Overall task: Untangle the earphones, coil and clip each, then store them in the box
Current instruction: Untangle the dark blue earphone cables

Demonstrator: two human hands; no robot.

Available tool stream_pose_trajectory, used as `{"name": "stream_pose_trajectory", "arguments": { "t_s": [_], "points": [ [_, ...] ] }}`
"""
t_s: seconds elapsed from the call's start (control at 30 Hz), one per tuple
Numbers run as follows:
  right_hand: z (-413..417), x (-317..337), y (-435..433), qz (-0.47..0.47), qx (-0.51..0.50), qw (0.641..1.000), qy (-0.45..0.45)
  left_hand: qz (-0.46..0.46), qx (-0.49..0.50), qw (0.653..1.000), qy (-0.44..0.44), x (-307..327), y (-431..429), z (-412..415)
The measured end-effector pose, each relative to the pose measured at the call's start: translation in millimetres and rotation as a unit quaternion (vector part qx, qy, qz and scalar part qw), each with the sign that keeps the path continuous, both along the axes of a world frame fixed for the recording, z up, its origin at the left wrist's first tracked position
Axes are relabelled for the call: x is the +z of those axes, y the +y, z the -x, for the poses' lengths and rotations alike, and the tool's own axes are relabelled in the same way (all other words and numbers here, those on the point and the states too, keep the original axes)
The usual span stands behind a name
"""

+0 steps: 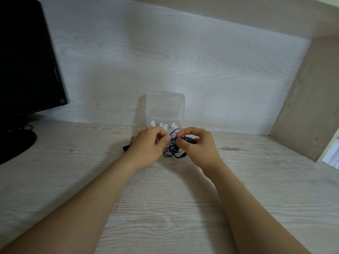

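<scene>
At the back edge of the table (165, 198) I see left hand (148, 143) and right hand (198, 145) pinching the blue cord (172, 153) close together, likely to loosen a tangle; the box (166, 107) waits open behind.

Body in view: two forearms, bare along all their visible length, ending in a bare left hand (146, 146) and a bare right hand (199, 146), both just on the near side of the clear plastic hinged box (165, 105). The left thumb nail is short and plain.
</scene>
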State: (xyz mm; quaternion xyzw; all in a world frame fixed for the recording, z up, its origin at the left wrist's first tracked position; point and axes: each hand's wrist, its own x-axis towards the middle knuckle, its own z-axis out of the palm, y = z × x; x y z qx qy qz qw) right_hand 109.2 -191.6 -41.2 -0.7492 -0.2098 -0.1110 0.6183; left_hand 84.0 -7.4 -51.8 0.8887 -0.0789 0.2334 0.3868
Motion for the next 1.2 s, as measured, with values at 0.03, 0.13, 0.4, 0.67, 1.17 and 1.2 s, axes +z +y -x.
{"name": "stream_pose_trajectory", "arguments": {
  "t_s": [0.03,0.13,0.4,0.67,1.17,1.2],
  "points": [
    [-2.3,-2.7,0.8,0.025,-0.017,0.999,-0.015,-0.007,0.007,1.000,0.010,0.0,0.1,0.1],
    [-5.8,-6.6,2.3,0.076,-0.063,0.993,-0.058,0.016,0.003,0.999,0.032,1.1,1.8,-0.5],
    [-8.7,-12.2,2.0,0.179,-0.062,0.975,-0.116,0.107,-0.046,0.991,0.061,9.4,3.1,5.1],
    [-3.8,-7.3,2.7,0.144,-0.019,0.979,-0.144,0.117,-0.070,0.988,0.071,10.1,2.4,6.5],
    [0.4,-4.7,4.9,0.166,-0.111,0.967,-0.160,0.084,0.002,0.993,0.081,9.2,0.4,4.9],
    [0.4,-5.5,5.3,0.172,-0.114,0.963,-0.174,0.085,0.001,0.993,0.078,8.8,0.9,4.0]
  ]
}}
